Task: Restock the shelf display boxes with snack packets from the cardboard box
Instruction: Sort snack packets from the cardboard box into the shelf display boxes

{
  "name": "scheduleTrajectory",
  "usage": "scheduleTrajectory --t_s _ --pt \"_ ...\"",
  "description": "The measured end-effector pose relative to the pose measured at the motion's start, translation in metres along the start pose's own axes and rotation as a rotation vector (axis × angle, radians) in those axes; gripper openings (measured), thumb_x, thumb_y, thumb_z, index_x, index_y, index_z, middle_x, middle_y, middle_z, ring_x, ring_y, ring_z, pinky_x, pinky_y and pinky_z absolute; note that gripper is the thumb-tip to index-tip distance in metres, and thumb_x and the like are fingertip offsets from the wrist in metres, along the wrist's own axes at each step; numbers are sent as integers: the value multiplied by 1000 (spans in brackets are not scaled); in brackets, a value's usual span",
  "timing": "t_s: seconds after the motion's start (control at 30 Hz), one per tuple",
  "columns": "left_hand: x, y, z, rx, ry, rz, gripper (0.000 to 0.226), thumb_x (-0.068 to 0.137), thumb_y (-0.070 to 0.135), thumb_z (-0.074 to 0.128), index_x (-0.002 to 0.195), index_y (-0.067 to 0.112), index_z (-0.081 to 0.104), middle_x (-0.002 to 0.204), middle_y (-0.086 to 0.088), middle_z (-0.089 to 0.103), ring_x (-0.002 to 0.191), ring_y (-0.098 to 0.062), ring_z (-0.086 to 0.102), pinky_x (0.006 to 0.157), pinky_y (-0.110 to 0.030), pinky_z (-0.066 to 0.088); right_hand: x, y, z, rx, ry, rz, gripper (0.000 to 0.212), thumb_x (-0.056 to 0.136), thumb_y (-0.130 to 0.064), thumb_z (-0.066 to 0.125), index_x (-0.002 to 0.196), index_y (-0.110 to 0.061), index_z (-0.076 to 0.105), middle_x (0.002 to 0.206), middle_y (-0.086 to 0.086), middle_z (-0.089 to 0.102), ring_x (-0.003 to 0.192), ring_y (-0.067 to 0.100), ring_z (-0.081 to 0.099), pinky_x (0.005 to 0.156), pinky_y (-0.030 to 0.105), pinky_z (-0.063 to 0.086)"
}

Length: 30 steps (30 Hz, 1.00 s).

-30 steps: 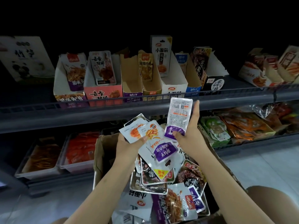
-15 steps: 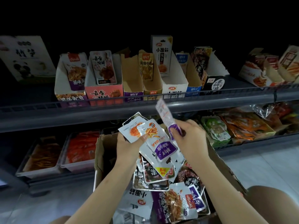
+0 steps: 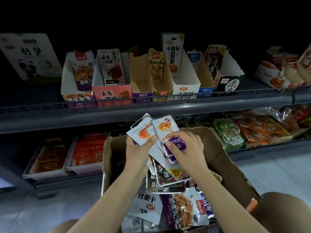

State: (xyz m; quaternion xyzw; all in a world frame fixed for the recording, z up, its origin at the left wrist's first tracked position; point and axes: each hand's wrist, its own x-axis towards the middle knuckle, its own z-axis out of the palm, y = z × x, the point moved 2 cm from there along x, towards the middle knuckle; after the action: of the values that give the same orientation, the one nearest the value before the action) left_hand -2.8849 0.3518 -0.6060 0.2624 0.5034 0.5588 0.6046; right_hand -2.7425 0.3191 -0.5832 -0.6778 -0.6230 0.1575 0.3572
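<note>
A brown cardboard box (image 3: 217, 152) stands in front of me, full of loose snack packets (image 3: 183, 211). Above it my left hand (image 3: 137, 151) grips a fanned stack of white packets (image 3: 143, 132) printed with orange food. My right hand (image 3: 186, 149) lies on the front of that stack, thumb and fingers pinching a white and purple packet (image 3: 175, 142) against it. A row of open display boxes (image 3: 143, 84) lines the upper shelf; the purple-fronted one holds no visible packet, while its neighbours each show one or two upright.
A grey shelf rail (image 3: 101, 113) runs across just above my hands. Trays of orange and red snacks (image 3: 87, 152) sit on the lower shelf at left, bagged snacks (image 3: 252, 130) at right. My knees show at the bottom corners. Pale floor lies on either side.
My right hand had held one white and purple packet up in the air; it turned the packet and brought it down onto the stack in my left hand.
</note>
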Motion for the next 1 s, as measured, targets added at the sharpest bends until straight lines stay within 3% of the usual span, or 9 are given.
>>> scheduleTrajectory --t_s 0.03,0.13,0.23,0.4,0.63,0.7,0.8,0.9,1.0 --pt "0 0 0 -4 2 1 47 81 0 72 121 16 52 107 -6 70 95 -23 70 83 -43 57 2 -1 -1 -19 -21 15 20 85 -36 67 105 -35 63 114 -9 59 110 16 44 84 24 26" --pt "1 1 0 -1 1 12 48 81 1 73 121 18 52 106 -3 70 97 -21 69 86 -44 56 8 -6 -8 212 -186 155 42 86 -23 70 121 -31 48 112 -12 54 104 12 51 78 20 44" --pt "1 1 1 3 -3 7 48 81 1 73 121 18 52 107 -2 70 96 -19 69 84 -41 57 18 -5 -13 337 -280 266 69 82 -17 73 139 -29 35 124 -8 54 105 14 58 74 20 50" --pt "2 2 1 -52 6 -47 49 81 0 72 123 13 52 107 -6 70 96 -24 69 90 -48 55 38 4 -31 329 -374 348 70 78 -10 77 138 -31 47 125 -4 59 99 13 62 81 27 53" --pt "4 4 0 -48 12 -27 49 78 -1 75 119 17 54 108 -5 70 97 -24 69 90 -48 55 44 -2 -39 129 -543 238 79 81 -3 71 144 -35 38 129 -9 57 102 10 60 74 15 47" --pt "5 4 -1 -62 35 -24 49 77 -1 76 118 17 56 105 -5 71 94 -22 70 88 -47 56 44 -2 -38 218 -502 261 79 79 -1 72 144 -33 40 123 -7 61 97 10 64 77 21 53" --pt "6 6 -3 -114 91 -28 48 78 0 76 118 16 56 106 -6 71 93 -23 70 86 -46 56 37 1 -36 441 -200 387 75 76 -7 78 139 -26 44 113 0 64 90 13 67 70 25 56" --pt "4 6 -3 -133 112 -10 48 79 2 76 120 17 55 104 -4 70 89 -19 70 76 -38 58 23 0 -26 663 29 481 54 76 -14 80 124 -17 55 100 0 68 81 14 70 58 23 55" --pt "-1 2 1 -127 113 -4 52 79 3 76 124 17 53 99 0 70 86 -15 70 71 -33 56 13 -5 -11 732 100 508 42 77 -23 79 113 -14 60 96 0 71 81 17 71 71 35 60"
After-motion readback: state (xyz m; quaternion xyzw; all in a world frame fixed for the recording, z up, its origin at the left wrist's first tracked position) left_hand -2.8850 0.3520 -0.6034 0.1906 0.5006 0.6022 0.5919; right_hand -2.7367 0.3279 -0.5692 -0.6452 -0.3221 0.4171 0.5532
